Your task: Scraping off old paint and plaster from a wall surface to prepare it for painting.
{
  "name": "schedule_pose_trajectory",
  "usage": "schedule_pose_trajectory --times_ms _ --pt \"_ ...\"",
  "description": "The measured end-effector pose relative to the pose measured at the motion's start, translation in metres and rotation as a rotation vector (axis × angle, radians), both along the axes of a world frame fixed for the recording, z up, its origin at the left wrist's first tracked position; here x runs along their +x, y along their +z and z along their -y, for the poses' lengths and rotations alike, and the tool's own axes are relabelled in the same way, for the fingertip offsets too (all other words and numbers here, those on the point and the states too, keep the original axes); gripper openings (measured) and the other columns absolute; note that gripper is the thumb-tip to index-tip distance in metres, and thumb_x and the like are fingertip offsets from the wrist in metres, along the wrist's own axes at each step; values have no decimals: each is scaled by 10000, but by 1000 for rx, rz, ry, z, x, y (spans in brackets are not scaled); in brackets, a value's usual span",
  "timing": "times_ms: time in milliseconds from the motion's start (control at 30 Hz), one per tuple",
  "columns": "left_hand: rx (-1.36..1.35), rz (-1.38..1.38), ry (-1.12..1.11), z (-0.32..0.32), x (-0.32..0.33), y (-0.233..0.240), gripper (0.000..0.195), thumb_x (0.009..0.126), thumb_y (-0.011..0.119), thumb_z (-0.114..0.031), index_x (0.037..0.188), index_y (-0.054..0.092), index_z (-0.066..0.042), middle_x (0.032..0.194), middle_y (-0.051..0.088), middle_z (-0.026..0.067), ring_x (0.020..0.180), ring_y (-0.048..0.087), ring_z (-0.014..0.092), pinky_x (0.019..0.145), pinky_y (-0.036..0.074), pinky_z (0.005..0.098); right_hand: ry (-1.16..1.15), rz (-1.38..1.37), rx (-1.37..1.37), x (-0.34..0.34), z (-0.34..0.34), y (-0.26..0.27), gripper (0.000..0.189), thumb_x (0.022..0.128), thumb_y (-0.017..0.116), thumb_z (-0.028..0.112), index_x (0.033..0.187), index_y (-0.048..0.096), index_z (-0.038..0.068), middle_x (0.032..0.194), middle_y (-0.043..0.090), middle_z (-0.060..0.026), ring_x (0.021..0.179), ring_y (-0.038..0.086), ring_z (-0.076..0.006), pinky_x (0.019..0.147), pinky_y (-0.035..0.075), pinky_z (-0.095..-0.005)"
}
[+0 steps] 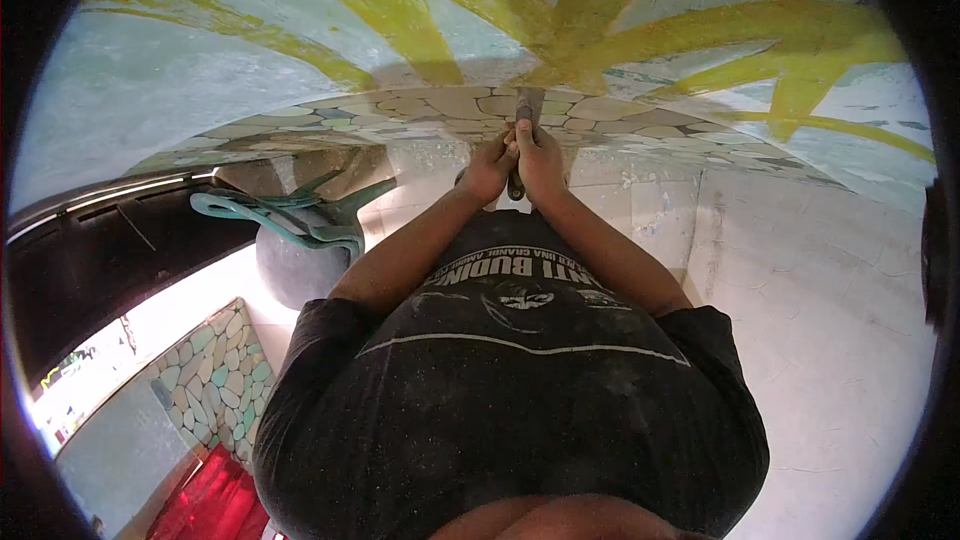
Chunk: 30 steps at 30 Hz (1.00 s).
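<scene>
Both hands meet in front of my body, close to a stone-mosaic band [480, 106] at the base of a painted wall [247, 67]. My right hand [541, 165] grips a flat-bladed hand tool, seemingly a scraper [529, 100], its thumb laid along the top. The tool's blade points away from me towards the stones, and its dark handle end shows between my wrists. My left hand [487, 171] is curled against the same tool from the left, fingertips touching it beside the right thumb. Where the blade's tip ends is hard to make out.
At the left, a teal plastic chair [277, 214] stands by a rounded grey pot-like object [304, 266]. Lower left are a pebble-mosaic panel [217, 375] and red sheeting [214, 499]. Pale floor [810, 330] stretches to the right. Broad yellow strokes [577, 30] cross the wall.
</scene>
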<state>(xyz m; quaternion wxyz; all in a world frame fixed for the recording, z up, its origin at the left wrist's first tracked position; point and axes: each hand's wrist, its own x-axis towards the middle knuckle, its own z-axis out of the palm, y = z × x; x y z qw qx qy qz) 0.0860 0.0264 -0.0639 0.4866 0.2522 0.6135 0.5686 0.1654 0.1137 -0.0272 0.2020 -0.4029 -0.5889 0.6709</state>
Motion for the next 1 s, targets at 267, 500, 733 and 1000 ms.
schedule_pose_trajectory --times_ms 267,500,733,1000 --pt "-2 -154 73 3 2 -21 516 1009 475 -323 1405 403 0 1240 602 170 1107 570 228 951 433 352 17 -29 -45 -1 1 9 466 995 480 442 885 637 17 755 589 -23 711 519 -125 695 426 -283" --pt "56 -42 -110 3 -9 20 556 959 491 -108 1451 249 -15 967 608 132 889 607 202 788 481 319 8 -15 -42 -1 0 -9 469 990 487 447 896 636 12 780 587 -23 738 517 -146 703 413 -295" --pt "-75 -212 -185 -4 -28 22 527 957 509 -108 1419 280 -3 950 629 128 772 606 179 669 477 324 -58 -111 -14 -14 4 -13 470 991 477 461 876 610 25 792 591 -30 747 513 -154 724 414 -313" --pt "-27 -320 -263 -5 -36 4 533 967 523 -163 1419 305 16 1060 638 163 940 624 218 794 490 350 -51 28 -59 -11 4 -9 428 999 477 424 931 619 26 805 592 -23 721 515 -137 687 428 -306"
